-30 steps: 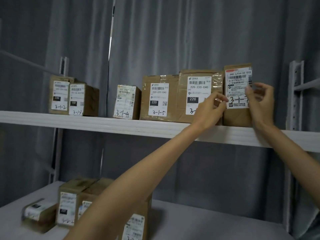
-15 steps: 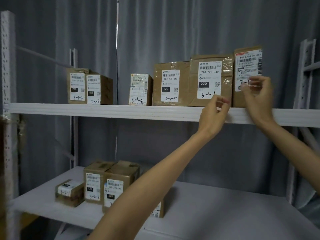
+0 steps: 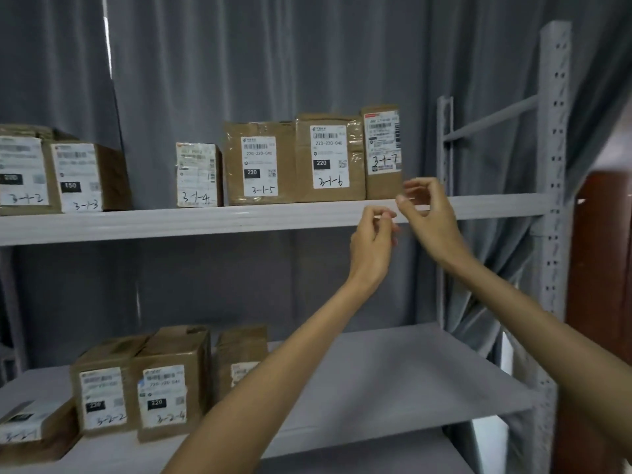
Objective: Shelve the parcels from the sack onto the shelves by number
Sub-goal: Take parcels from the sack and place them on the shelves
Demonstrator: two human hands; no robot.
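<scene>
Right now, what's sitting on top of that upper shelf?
Six parcels stand in view along the upper shelf, hand-numbered 3-1-2 through 3-1-7. Whatever stands further left is cut off by the frame.

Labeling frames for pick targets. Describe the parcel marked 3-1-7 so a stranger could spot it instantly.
On the upper shelf of the grey rack, follow the row of brown boxes to its right end. The 3-1-7 parcel stands last, touching the wider 3-1-6 box. It is the narrowest and tallest there, and its label has a red strip on top.
</scene>
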